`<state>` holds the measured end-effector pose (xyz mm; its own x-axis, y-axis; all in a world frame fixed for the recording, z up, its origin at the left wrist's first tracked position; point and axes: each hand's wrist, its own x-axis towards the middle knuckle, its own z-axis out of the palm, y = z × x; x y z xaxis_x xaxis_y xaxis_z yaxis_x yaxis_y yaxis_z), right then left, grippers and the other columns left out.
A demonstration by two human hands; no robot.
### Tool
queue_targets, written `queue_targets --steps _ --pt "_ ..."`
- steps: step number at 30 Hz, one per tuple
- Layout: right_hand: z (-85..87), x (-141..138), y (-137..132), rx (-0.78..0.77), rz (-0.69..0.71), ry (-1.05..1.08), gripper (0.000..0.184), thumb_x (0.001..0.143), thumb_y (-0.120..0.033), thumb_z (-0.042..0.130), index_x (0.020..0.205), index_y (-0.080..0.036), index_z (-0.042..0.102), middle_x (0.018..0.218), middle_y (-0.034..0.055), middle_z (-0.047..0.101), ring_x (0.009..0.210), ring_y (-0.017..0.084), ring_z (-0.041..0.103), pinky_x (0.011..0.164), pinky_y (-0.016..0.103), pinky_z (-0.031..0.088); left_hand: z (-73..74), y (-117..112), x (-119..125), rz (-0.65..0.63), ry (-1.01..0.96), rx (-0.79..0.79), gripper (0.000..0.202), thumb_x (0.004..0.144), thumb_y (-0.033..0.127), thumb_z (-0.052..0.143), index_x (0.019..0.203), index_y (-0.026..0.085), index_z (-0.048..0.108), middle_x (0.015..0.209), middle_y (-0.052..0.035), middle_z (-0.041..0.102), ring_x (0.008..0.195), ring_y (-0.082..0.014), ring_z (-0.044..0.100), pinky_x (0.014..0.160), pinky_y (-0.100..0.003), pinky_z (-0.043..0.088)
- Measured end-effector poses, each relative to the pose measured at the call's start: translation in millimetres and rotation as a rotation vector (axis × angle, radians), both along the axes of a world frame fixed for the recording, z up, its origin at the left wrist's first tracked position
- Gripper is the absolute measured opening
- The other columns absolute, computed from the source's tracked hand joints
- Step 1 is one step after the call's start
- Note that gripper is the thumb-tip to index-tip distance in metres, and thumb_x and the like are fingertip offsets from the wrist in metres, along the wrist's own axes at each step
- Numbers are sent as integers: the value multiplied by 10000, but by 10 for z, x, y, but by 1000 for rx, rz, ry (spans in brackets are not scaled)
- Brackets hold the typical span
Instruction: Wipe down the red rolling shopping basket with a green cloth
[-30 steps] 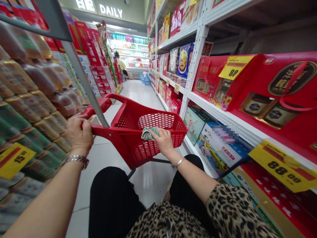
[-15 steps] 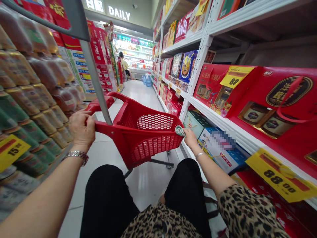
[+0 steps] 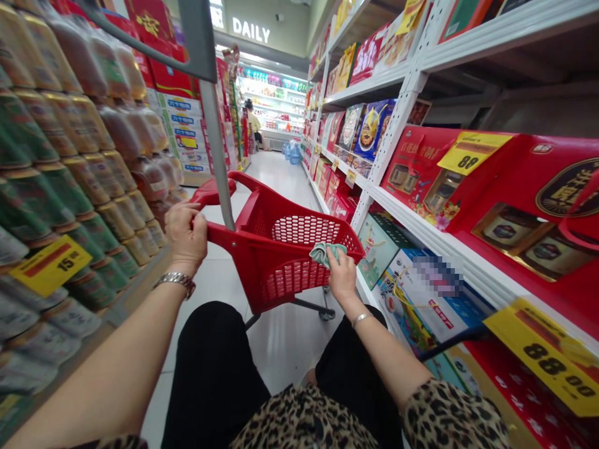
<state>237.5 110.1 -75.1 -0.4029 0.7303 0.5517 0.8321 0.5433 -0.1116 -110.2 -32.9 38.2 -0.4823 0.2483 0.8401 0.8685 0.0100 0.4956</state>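
Observation:
A red plastic shopping cart (image 3: 276, 262) with perforated basket walls stands in front of my knees. My left hand (image 3: 186, 234) is closed around the cart's red handle end, beside a grey upright post (image 3: 216, 149). With its fingers on a pale green cloth (image 3: 322, 252), my right hand (image 3: 343, 274) presses against the top rim of the basket's near side. The cloth is bunched and folded over the rim. My right fingertips are partly hidden in it.
White shelves (image 3: 397, 100) with red gift boxes (image 3: 491, 199) line the right side. Stacked cans (image 3: 60, 193) and bottles (image 3: 112, 81) rise at left. A person (image 3: 251, 125) is far down the tiled aisle, near blue water jugs (image 3: 292, 153).
My right hand has slid the cloth leftward along the basket rim, from the far right corner. My left hand keeps its grip. The view has turned slightly left.

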Motion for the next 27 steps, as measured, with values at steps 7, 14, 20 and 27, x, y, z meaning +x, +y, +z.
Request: queue_targets --steps 7,14,20,27 --pt "129 -531 -336 51 180 -13 603 938 -63 468 1471 -314 595 1450 143 581 1052 268 520 879 412 473 -32 -1 52 -8 -13 -17 131 863 296 475 740 256 452 1007 -115 687 1124 -273 614 1079 -476 439" --pt "229 -1088 -735 165 490 -96 497 1036 -179 460 1447 -428 587 1476 75 574 1145 267 512 872 410 461 -50 3 52 -4 -42 -19 88 832 273 492 749 258 470 988 -89 690 1148 -268 618 1096 -461 430" --pt "117 -1267 -823 184 676 -203 448 1045 -197 493 1402 -444 601 1450 33 612 1189 255 523 914 433 441 -40 -16 36 -21 -43 -16 77 825 259 499 751 260 476 985 -90 685 1148 -270 620 1105 -472 424" --pt "19 -769 -474 130 566 -266 409 1024 -159 508 1329 -366 684 1369 64 675 1168 265 550 880 427 428 -21 -41 3 -41 -24 -53 75 830 277 500 761 258 479 1007 -90 678 1155 -276 607 1119 -480 406"
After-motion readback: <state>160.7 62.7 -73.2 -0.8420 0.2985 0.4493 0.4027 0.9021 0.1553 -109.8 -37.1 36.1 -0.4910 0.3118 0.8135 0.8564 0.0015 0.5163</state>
